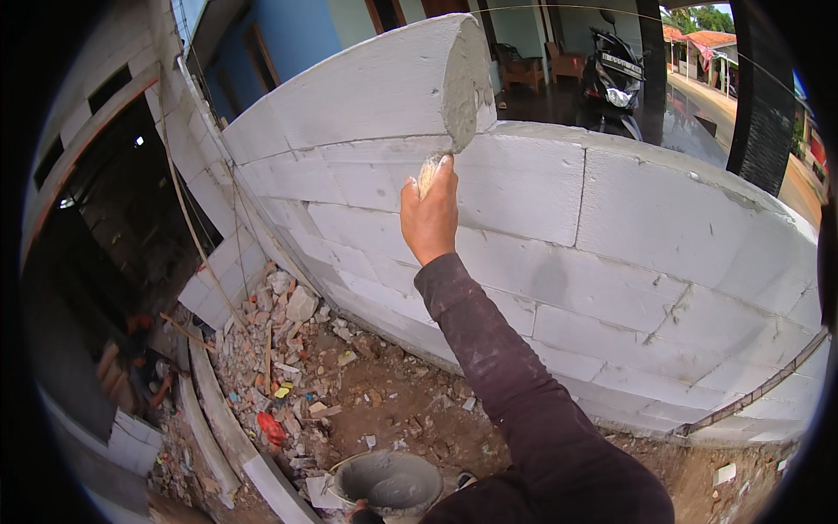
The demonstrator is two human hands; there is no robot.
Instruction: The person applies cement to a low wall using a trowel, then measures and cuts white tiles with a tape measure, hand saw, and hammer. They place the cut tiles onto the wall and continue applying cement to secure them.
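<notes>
My right hand (431, 210) is closed round the pale wooden handle (428, 173) of a trowel, its arm stretched out in a dark sleeve. Where the handle ends, grey mortar (463, 83) coats the end face of the top white block (367, 87); the blade cannot be told apart from it. Low in the picture, a grey bucket (391, 479) of wet mortar stands close to me. At its left rim my left hand (359, 506) shows only in part, fingers curled on the edge.
The white block wall (524, 262) curves across in front, a thin mortar layer along its lower right top. Rubble (288, 341) lies at its left foot. Another person (153, 375) crouches by the dark doorway. Beyond the wall stands a motorbike (614, 79).
</notes>
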